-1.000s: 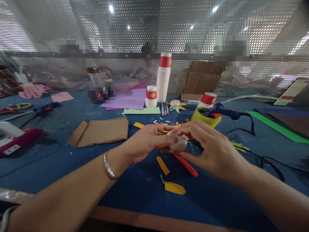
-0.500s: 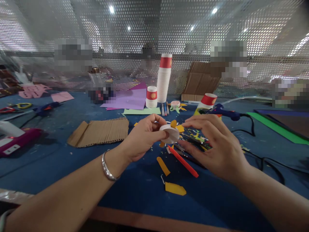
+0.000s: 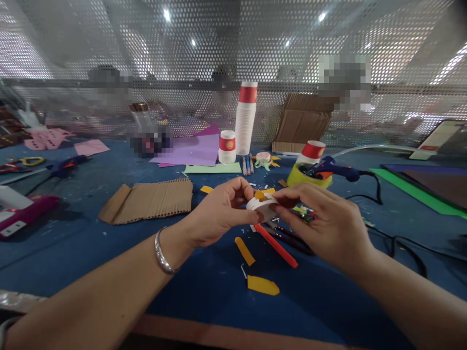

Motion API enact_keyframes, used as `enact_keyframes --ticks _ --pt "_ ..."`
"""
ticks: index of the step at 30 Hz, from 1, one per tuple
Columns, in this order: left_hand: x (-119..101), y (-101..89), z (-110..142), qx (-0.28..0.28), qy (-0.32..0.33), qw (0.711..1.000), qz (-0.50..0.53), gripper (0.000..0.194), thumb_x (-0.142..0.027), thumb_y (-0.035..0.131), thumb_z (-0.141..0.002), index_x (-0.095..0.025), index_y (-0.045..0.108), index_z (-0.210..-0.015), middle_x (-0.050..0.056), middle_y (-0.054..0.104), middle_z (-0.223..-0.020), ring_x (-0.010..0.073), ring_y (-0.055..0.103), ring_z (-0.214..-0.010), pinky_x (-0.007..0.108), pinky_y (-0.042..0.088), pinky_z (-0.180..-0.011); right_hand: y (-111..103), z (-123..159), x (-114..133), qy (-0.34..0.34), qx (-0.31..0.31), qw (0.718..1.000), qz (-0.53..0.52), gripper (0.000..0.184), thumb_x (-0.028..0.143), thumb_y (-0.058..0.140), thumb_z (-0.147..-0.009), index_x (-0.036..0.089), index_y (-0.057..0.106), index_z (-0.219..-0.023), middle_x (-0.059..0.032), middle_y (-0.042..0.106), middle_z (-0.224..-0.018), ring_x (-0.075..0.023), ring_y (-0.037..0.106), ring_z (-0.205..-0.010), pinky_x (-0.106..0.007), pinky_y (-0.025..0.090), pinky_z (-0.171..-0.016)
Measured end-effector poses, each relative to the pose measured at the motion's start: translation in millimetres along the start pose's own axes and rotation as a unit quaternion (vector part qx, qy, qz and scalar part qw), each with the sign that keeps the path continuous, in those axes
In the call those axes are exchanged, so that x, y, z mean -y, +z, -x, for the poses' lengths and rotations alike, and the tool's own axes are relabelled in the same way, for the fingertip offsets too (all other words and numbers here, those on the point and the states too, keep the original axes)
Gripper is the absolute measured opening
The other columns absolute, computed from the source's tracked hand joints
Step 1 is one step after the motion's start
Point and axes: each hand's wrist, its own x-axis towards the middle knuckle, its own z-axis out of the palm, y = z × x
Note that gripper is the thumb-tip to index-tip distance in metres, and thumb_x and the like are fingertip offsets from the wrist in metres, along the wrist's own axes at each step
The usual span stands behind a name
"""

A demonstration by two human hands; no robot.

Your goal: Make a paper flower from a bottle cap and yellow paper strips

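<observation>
Between both hands is a small white paper disc with a rim [image 3: 261,207], like the cut-off base of a paper cup, with yellow paper pieces on its far side. My left hand [image 3: 229,206] pinches its left edge between thumb and fingers. At its right edge, the thumb and fingers of my right hand [image 3: 321,216] are closed on it too. Below lie a red-orange pen [image 3: 277,247], a yellow paper strip [image 3: 244,251] and a yellow pointed paper piece [image 3: 263,285]. Dark-handled scissors [image 3: 292,238] lie partly under my right hand.
Corrugated cardboard [image 3: 149,200] lies left, beyond it purple paper [image 3: 193,148]. A cup stack [image 3: 245,119] and single cup [image 3: 227,147] stand at the back. A blue glue gun [image 3: 337,170] rests on a yellow tape roll [image 3: 308,177], its cable trailing right. A magenta power strip [image 3: 27,211] sits left.
My right hand has closed in from beside the disc onto its right edge. The disc has shifted slightly right and tilted, while my left hand keeps its pinch.
</observation>
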Motion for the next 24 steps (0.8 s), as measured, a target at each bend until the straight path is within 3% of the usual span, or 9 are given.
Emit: enact_keyframes --ticks 11,18,24 --pt "4.4 -1.5 -0.9 0.063 0.015 0.997 -0.041 0.045 -0.017 0.088 -0.066 -0.019 0.045 -0.076 -0.006 0.055 -0.075 0.009 0.056 -0.073 0.026 0.046 -0.071 1.4 -3.3 1.0 -0.018 -0.004 0.999 -0.046 0.018 0.012 0.062 -0.093 0.024 0.072 -0.102 -0.0055 0.078 -0.097 -0.0202 0.074 -0.087 -0.035 0.06 -0.077" --pt "5.5 -5.1 -2.7 0.079 0.032 0.993 -0.08 0.042 -0.02 0.09 -0.064 -0.018 0.05 -0.077 -0.004 0.056 -0.084 0.0109 0.056 -0.08 0.028 0.048 -0.077 -1.3 -4.5 2.9 -0.027 0.005 0.999 -0.045 0.015 0.014 0.061 -0.093 0.024 0.072 -0.097 -0.0057 0.077 -0.093 -0.0202 0.074 -0.083 -0.034 0.06 -0.073" --pt "6.9 -7.6 -3.7 0.09 0.0 0.995 -0.053 0.04 -0.019 0.09 -0.063 -0.018 0.057 -0.085 -0.003 0.061 -0.084 0.0108 0.059 -0.077 0.028 0.048 -0.075 -2.9 -5.5 3.6 -0.02 0.018 0.998 -0.055 0.016 0.015 0.061 -0.093 0.025 0.073 -0.096 -0.0051 0.077 -0.092 -0.02 0.073 -0.082 -0.034 0.06 -0.071"
